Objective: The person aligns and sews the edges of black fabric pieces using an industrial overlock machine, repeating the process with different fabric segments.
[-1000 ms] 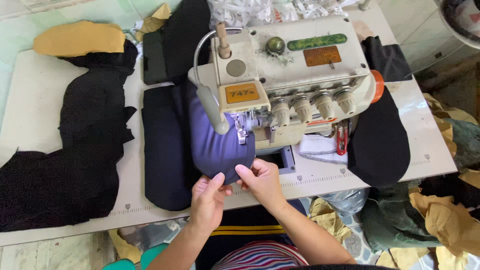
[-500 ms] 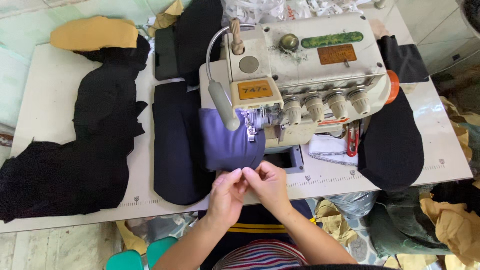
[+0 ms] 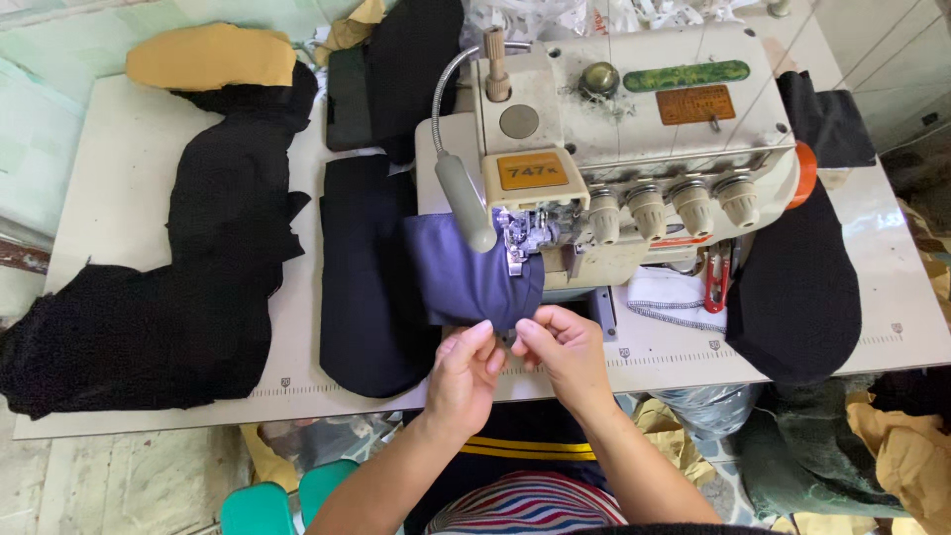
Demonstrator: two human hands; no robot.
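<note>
From the head camera, your left hand point(image 3: 466, 369) and your right hand point(image 3: 563, 352) met at the near edge of the desk point(image 3: 119, 198), fingertips almost touching each other. Both closed in a pinching grip on the near hem of the purple-blue cloth point(image 3: 466, 282), the left thumb and fingers on its lower corner, the right thumb and forefinger on the edge just beside them. That cloth lay directly beyond your grip, running away from your fingers and under the presser foot point(image 3: 515, 243) of the cream overlock sewing machine point(image 3: 614, 149), which stood beyond and a little to the right of your hands. A grey gooseneck lamp point(image 3: 466, 203) hung over the cloth's far part. Just to the left of your left hand, partly under the purple-blue piece, lay a stack of dark navy fabric point(image 3: 362, 287), and farther left a long heap of black textured fabric point(image 3: 188, 277) sprawled across the desk, with a mustard-yellow piece point(image 3: 208, 54) at its far end. To the right of your right hand, a white scrap with a stitched edge point(image 3: 669, 297) sat at the machine's base, red-handled snips point(image 3: 715, 277) resting against it, and beyond that another black fabric piece point(image 3: 797, 287) hung over the near right part of the desk. Your forearms came up from the bottom of the view over a striped garment point(image 3: 525, 505).
</note>
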